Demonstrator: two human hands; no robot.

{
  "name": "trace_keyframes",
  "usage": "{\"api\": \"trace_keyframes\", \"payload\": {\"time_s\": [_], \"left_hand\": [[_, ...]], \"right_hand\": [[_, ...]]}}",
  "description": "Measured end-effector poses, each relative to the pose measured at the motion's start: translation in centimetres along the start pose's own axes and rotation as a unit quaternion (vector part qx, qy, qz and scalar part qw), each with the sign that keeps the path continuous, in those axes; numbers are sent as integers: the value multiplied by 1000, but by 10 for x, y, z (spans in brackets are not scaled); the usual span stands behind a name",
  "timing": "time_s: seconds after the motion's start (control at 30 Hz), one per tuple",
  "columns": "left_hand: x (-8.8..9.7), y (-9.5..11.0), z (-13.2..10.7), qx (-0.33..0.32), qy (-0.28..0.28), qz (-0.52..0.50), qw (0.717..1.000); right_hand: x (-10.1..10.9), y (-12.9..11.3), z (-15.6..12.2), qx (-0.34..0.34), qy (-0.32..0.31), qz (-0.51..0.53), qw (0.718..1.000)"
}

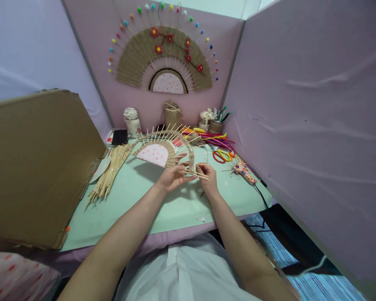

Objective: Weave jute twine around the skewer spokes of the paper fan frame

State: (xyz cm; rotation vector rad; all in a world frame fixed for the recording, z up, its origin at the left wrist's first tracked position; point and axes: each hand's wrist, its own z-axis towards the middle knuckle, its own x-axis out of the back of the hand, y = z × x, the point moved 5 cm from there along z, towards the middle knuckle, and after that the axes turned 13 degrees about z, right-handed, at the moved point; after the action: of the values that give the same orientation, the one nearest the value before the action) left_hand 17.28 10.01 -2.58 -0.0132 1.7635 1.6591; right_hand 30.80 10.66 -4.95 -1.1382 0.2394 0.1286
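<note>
A half-round fan of thin wooden sticks woven with jute twine is held up over the table, its white centre (153,154) printed with pink dots. An outer twine band (191,155) runs across the sticks, whose tips poke out beyond it. My left hand (174,177) supports the fan from below at its right side, thumb and fingers around the lower sticks. At that same end, my right hand (209,179) is closed in a pinch at the stick tips and the end of the twine band. Its fingertips partly hide what exactly they grip.
A bundle of sticks (111,171) and a cardboard sheet (40,167) are at left. Scissors (219,156), pipe cleaners (217,140) and a patterned glue gun (245,172) with a cord lie at right. Behind stand a jar (132,123) and twine roll (172,115); a larger fan (134,54) hangs above.
</note>
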Motion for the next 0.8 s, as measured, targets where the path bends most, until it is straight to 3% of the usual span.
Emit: {"api": "trace_keyframes", "payload": {"time_s": [0.43, 0.8], "left_hand": [[0, 5, -2, 0, 5, 18, 1000], [10, 3, 0, 5, 7, 28, 1000]], "right_hand": [[3, -12, -2, 47, 33, -19, 998], [5, -3, -1, -66, 6, 137, 988]]}}
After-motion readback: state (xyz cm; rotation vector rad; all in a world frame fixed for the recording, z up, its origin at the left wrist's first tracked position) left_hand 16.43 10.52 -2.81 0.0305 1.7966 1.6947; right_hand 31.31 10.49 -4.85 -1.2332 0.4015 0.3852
